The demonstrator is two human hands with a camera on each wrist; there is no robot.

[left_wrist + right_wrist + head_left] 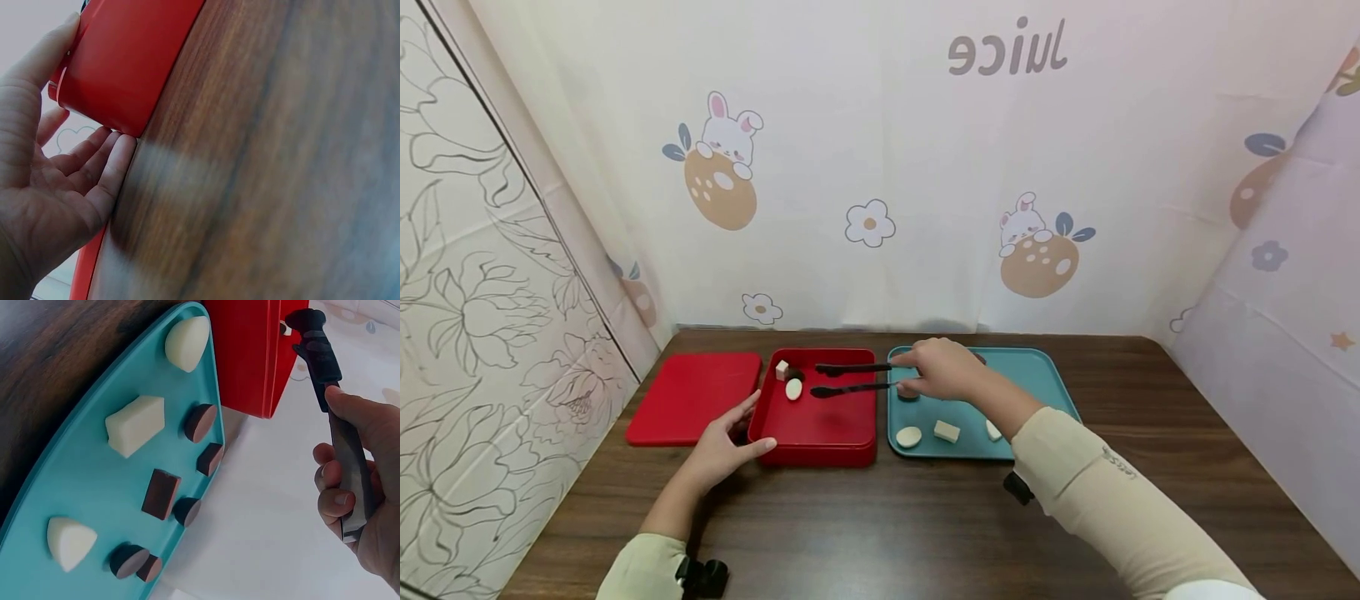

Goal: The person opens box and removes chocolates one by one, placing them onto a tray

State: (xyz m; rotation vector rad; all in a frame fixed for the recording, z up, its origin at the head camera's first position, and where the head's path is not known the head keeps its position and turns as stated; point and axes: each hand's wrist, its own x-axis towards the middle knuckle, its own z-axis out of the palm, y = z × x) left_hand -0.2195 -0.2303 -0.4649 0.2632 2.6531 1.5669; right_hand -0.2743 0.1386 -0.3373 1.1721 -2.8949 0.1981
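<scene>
My right hand [943, 371] holds a pair of tongs [350, 465] with metal arms and black tips. The tips are spread apart over the red box [820, 454], with nothing between them. At the box's front left corner my left hand [722, 450] rests, thumb on the front edge and extended fingers touching the left side. Inside the box, towards the back left, lie a white cube [782, 370], a white oval piece [793, 389] and a dark brown piece [795, 375]. Under my right arm is a teal tray [1022, 375] bearing white pieces [136, 425] and several brown chocolate-like pieces [161, 494].
A flat red lid [696, 400] lies left of the box. All stand on a dark wooden table [880, 533]. Behind is a patterned curtain [865, 125], and a flower-patterned panel [482, 333] runs along the left side.
</scene>
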